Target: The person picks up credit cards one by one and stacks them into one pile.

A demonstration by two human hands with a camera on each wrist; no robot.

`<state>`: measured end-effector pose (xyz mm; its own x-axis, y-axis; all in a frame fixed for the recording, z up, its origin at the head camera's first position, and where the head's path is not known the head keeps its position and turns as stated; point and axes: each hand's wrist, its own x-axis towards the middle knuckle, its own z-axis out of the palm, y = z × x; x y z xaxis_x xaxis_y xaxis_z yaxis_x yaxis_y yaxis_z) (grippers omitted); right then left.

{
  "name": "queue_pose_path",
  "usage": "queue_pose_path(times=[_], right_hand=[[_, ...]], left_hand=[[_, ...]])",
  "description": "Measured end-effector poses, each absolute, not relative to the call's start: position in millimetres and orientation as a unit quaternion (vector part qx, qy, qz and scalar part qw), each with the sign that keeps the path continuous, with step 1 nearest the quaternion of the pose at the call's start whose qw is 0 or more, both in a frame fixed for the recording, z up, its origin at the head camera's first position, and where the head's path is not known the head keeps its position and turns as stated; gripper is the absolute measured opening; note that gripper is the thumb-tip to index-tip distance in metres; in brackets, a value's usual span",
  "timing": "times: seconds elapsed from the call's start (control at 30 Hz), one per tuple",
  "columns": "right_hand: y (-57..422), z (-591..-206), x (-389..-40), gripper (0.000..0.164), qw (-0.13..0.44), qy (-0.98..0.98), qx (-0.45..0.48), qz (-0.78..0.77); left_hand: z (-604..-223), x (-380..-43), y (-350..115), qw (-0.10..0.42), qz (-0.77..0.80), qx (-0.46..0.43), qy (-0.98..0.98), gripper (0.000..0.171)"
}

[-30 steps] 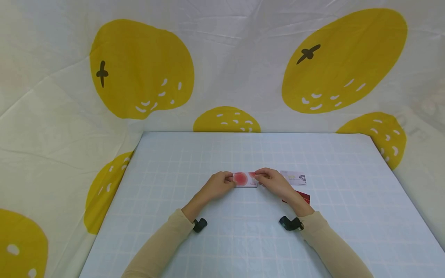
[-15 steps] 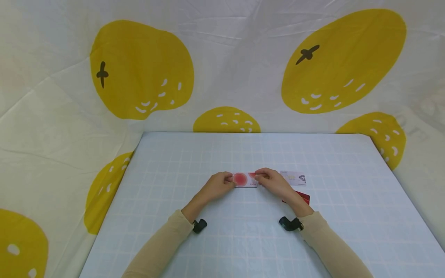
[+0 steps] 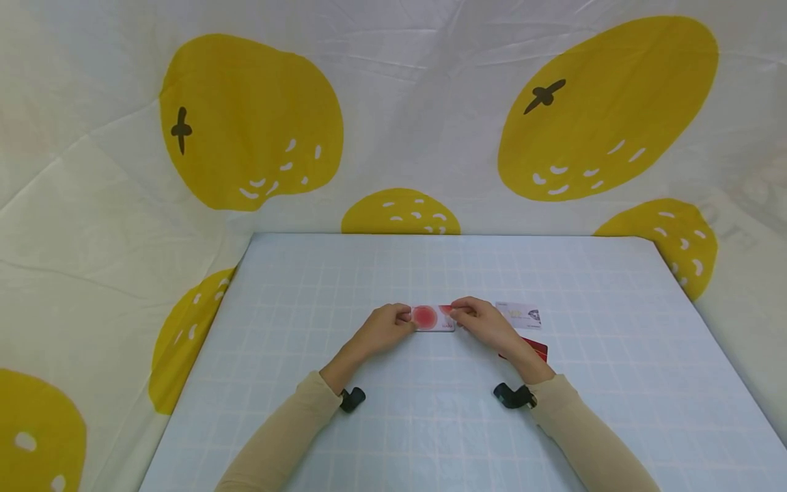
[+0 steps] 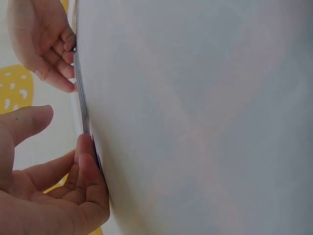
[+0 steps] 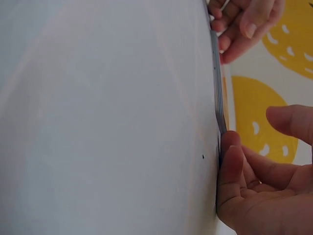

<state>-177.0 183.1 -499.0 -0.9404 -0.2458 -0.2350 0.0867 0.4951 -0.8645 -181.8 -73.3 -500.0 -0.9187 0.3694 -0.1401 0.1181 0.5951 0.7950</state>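
Note:
A small stack of cards, the top one white with red circles, lies flat near the middle of the table. My left hand holds its left end between curled fingers. At the opposite end my right hand grips the stack, its fingers covering the upper right corner. Edge on, the left wrist view shows the stack as several thin layers, with fingertips right at its end. The right wrist view shows the same layered stack lined up between both hands.
To the right of the right hand lies a pale, silvery card. A red card is partly hidden under the right wrist. All rest on a light blue gridded tabletop, with a fruit-print curtain behind it.

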Motion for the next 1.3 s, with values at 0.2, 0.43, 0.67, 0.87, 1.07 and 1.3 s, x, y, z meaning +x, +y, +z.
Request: queue_pose_path(times=[0.2, 0.43, 0.67, 0.87, 1.07, 1.3], right_hand=[[186.2, -497.1, -176.6, 0.040, 0.167, 0.851, -0.046, -0.496], [193.3, -493.5, -176.5, 0.042, 0.165, 0.843, -0.035, -0.510], [200.4, -487.7, -174.8, 0.044, 0.139, 0.851, -0.049, -0.505], [211.5, -482.9, -175.1, 0.045, 0.118, 0.858, -0.055, -0.497], [224.3, -478.6, -173.1, 0.046, 0.111, 0.860, -0.039, -0.497], [240.7, -475.4, -170.4, 0.051, 0.106, 0.859, -0.033, -0.500]], left_hand=[[-498.9, -182.8, -71.5, 0.145, 0.427, 0.140, 0.882, 0.044], [-489.8, -186.4, -67.6, 0.141, 0.434, 0.132, 0.880, 0.046], [-483.5, -191.6, -59.5, 0.131, 0.452, 0.143, 0.871, 0.044], [-480.6, -194.7, -40.8, 0.132, 0.458, 0.154, 0.865, 0.042], [-472.7, -196.5, -17.5, 0.154, 0.467, 0.157, 0.857, 0.047], [-470.3, -200.7, 5.2, 0.146, 0.451, 0.177, 0.863, 0.046]])
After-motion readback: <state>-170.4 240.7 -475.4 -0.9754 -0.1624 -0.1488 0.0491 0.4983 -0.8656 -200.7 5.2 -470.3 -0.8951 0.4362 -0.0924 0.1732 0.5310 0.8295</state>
